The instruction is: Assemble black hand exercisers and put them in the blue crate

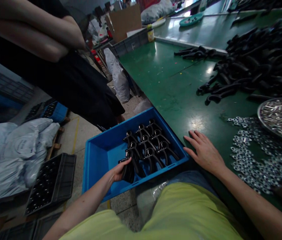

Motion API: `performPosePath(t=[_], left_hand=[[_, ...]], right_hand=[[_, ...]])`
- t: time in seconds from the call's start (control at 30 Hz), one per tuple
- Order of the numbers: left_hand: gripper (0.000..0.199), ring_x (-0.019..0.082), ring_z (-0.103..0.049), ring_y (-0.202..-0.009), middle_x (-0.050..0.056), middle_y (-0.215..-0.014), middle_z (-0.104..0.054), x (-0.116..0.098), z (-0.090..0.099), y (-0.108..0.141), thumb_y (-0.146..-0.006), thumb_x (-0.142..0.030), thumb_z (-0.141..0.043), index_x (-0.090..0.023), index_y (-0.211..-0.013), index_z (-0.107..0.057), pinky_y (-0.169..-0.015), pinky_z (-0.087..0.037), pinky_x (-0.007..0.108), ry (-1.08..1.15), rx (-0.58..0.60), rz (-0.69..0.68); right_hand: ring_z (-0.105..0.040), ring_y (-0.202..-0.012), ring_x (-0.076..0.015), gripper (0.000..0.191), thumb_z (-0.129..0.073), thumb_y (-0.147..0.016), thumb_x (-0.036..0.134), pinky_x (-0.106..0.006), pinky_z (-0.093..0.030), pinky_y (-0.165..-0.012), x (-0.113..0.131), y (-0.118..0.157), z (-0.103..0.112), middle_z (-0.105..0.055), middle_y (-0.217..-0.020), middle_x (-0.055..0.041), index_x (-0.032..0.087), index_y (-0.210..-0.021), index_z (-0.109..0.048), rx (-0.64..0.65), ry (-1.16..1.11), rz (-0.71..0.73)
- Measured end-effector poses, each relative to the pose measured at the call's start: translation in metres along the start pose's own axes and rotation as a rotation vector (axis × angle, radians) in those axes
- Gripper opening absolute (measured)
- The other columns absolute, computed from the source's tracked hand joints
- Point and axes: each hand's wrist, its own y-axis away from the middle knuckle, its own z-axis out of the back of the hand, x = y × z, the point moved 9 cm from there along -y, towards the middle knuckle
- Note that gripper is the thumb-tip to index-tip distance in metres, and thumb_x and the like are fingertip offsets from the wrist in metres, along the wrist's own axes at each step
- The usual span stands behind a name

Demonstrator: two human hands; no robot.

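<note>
My left hand [118, 171] is inside a blue plastic crate [94, 151], its fingers closed around a black curved handle part [129, 170]. More black handle parts [150, 156] with shiny metal fittings stand in rows in the crate's right half, next to the held one. On the green tabletop [165, 80], close to the crate's right corner, my right hand [205, 150] lies flat with its fingers spread and nothing in it. The palm side of the left hand is hidden.
Small metal fittings [245, 153] lie scattered right of my right hand, beside a round tray [280, 116] of metal pins. A large heap of black handles [263, 63] covers the far right. A person [63, 73] stands behind the crate. White sacks [18, 153] and a dark crate [51, 183] occupy the left floor.
</note>
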Motion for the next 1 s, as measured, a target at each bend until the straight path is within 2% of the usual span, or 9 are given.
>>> performPosePath(t=[0.17,0.33,0.47,0.67,1.0], left_hand=[[0.046,0.021,-0.065,-0.072,0.010,-0.080,-0.070,-0.005,0.002,-0.003,-0.071,-0.055,-0.065,-0.012,-0.088,-0.066,-0.073,-0.050,0.032,-0.011,0.019,0.038],[0.055,0.025,-0.065,-0.071,0.013,-0.075,-0.069,0.000,0.007,-0.019,-0.066,-0.061,-0.065,-0.009,-0.083,-0.065,-0.071,-0.050,0.036,-0.027,0.001,0.115],[0.049,0.022,-0.066,-0.075,0.010,-0.081,-0.070,0.010,0.011,-0.032,-0.072,-0.057,-0.063,-0.011,-0.090,-0.065,-0.076,-0.050,0.033,0.014,-0.009,0.038],[0.048,0.025,-0.066,-0.094,0.013,-0.100,-0.070,0.026,0.013,-0.046,-0.077,-0.052,-0.061,-0.013,-0.104,-0.063,-0.083,-0.049,0.036,0.039,0.002,-0.035],[0.037,0.023,-0.062,-0.104,0.011,-0.105,-0.069,0.037,0.017,-0.062,-0.082,-0.045,-0.057,-0.014,-0.101,-0.064,-0.090,-0.047,0.030,-0.025,-0.026,-0.150]], right_hand=[[-0.034,-0.132,-0.0302,0.049,-0.044,-0.089,0.044,-0.047,-0.031,-0.106,0.002,0.000,0.000,-0.045,-0.138,-0.0173,0.012,-0.124,-0.055,-0.005,0.004,0.008],[-0.032,-0.133,-0.0299,0.049,-0.043,-0.089,0.045,-0.048,-0.030,-0.107,0.000,0.000,-0.001,-0.044,-0.140,-0.0161,0.013,-0.125,-0.055,0.003,-0.018,-0.004],[-0.032,-0.133,-0.0305,0.049,-0.043,-0.088,0.045,-0.051,-0.031,-0.106,-0.002,0.000,-0.003,-0.043,-0.141,-0.0143,0.016,-0.126,-0.054,0.018,-0.051,-0.020],[-0.031,-0.134,-0.0301,0.049,-0.043,-0.089,0.044,-0.049,-0.029,-0.107,-0.001,0.000,-0.001,-0.043,-0.140,-0.0160,0.013,-0.125,-0.054,0.014,-0.044,-0.013],[-0.031,-0.134,-0.0306,0.048,-0.043,-0.089,0.044,-0.051,-0.031,-0.105,-0.001,0.000,-0.001,-0.043,-0.141,-0.0146,0.016,-0.126,-0.054,0.015,-0.046,-0.022]])
